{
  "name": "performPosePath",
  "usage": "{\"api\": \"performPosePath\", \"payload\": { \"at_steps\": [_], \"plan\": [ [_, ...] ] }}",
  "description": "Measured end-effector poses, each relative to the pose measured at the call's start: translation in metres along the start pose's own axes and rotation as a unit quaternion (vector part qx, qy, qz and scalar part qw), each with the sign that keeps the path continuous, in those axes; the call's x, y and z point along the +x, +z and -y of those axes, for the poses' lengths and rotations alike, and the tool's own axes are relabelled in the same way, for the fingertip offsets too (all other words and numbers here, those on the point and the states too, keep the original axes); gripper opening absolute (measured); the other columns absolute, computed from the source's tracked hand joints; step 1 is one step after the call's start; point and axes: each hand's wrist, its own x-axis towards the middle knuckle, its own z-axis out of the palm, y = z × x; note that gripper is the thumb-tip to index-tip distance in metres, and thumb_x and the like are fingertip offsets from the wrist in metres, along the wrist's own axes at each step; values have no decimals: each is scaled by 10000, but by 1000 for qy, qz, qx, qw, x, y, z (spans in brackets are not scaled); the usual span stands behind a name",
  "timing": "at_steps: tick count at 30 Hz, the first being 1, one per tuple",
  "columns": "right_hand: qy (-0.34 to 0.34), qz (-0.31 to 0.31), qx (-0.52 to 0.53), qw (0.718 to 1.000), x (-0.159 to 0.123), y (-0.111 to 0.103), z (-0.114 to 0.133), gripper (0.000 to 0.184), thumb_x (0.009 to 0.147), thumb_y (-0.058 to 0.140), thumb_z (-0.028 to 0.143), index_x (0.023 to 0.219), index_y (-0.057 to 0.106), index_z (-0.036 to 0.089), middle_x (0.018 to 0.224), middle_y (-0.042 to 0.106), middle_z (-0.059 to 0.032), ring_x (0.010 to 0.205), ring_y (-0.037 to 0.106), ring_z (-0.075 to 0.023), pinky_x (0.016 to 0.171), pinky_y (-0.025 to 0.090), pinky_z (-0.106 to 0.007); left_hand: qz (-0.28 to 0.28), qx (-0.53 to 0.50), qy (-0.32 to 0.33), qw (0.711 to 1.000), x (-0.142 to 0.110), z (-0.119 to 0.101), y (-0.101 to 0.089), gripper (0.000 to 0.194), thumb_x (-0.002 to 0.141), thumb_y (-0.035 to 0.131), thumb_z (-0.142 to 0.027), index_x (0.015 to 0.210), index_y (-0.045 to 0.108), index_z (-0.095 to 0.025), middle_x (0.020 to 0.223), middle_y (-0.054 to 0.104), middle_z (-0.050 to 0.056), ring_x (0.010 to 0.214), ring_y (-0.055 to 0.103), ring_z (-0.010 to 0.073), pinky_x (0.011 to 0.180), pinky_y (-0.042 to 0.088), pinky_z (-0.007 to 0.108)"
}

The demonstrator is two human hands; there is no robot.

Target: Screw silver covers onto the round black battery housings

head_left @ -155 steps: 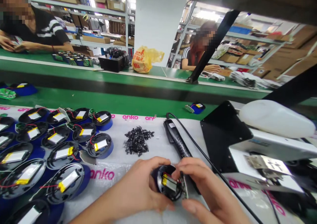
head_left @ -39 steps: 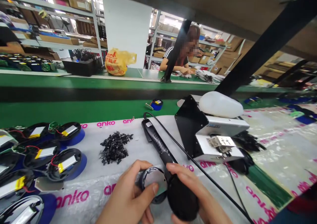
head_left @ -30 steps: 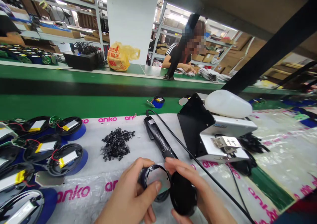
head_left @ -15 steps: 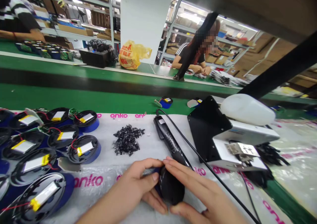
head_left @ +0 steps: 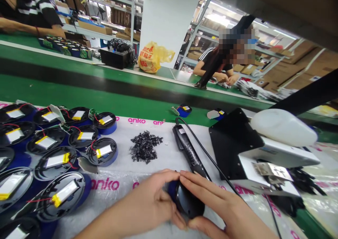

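Between my two hands is a round blue-and-black housing (head_left: 190,201), its smooth black face turned to the right and tilted. My left hand (head_left: 155,200) wraps its fingers round the blue side. Against the black side and rim presses my right hand (head_left: 211,200), thumb below and fingers across the top. Just beyond them lies a black corded hand tool (head_left: 188,149), probably a hair straightener. A pile of small black pieces (head_left: 145,146) sits to its left. Several open blue housings (head_left: 102,152) with black interiors, silver batteries and red wires cover the left side.
A metal device with a black plate (head_left: 235,144) and a white plastic bottle (head_left: 282,126) stands at the right. Two more housings (head_left: 184,110) rest on the green bench (head_left: 126,103). Across it are a yellow bag (head_left: 151,58), a black box (head_left: 116,57) and two people.
The view has swung a little to the left, so the scene sits further right. Both hands still hold the housing; my left fingers have curled in more.
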Motion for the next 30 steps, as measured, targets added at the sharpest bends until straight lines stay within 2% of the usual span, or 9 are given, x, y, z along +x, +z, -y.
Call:
{"api": "performPosePath", "payload": {
  "at_steps": [3,8,11,14,19,23,25,28,30],
  "plan": [
    [-10,-16,6,1000,-1,2,-2,503,874,719,361,1367,619,335,1384,633,-71,1161,684,-284,950,591,-315,18,50,27,998,-5,-7,5,457,744,642,-92,1190,662,-191,909,696,30,693,701,127,728,569,275],
    [-30,-46,13,998,-5,4,-8,536,850,748,387,1368,612,362,1343,666,-65,1146,693,-285,966,580,-322,22,43,2,999,-3,-7,8,498,765,586,-19,1230,641,-188,796,681,-6,648,660,97,707,543,240],
    [-17,-29,-18,999,-5,6,-8,571,871,717,359,1419,560,353,1365,648,-68,1112,710,-291,912,615,-338,8,46,8,999,-2,-4,10,467,728,696,-54,1179,652,-168,750,671,-16,665,649,110,657,509,200],
    [-16,-23,-52,998,-6,5,-3,590,866,714,348,1431,546,356,1354,655,-66,1102,710,-307,900,629,-387,-51,86,7,995,2,1,16,388,741,762,-190,1110,646,-171,647,646,-32,584,637,131,552,493,194],
    [-35,-55,-56,996,-6,-13,3,546,910,636,343,1443,515,351,1378,634,-66,1186,655,-310,999,570,-428,-170,222,15,960,9,3,31,229,849,630,-321,1027,654,-180,490,549,-59,378,518,125,358,396,182],
    [166,-121,-118,972,19,-17,-3,459,1012,352,326,1422,506,190,1277,642,-208,1099,676,-358,892,569,-525,-187,252,0,950,10,-3,38,253,833,623,-310,1042,666,-174,426,503,-78,348,478,113,341,373,164],
    [221,-105,-127,961,37,-13,-8,520,947,515,377,1366,548,71,1069,693,-273,918,706,-440,769,556,-605,-190,243,-14,951,10,-3,37,324,824,648,-341,1101,661,-174,425,515,-77,332,460,103,329,340,153],
    [223,-89,-84,967,47,-14,-13,409,866,653,373,1164,664,93,847,734,-185,773,719,-411,707,564,-541,-185,244,-38,951,12,1,31,500,817,684,-442,1228,614,-166,401,543,-65,300,448,102,328,329,153],
    [209,-95,-44,972,30,-21,-11,335,941,563,413,1162,659,180,847,744,-103,785,729,-326,715,578,-432,-176,262,-41,948,13,4,26,568,815,683,-521,1247,602,-160,390,560,-50,308,496,126,343,371,169]
  ]
}}
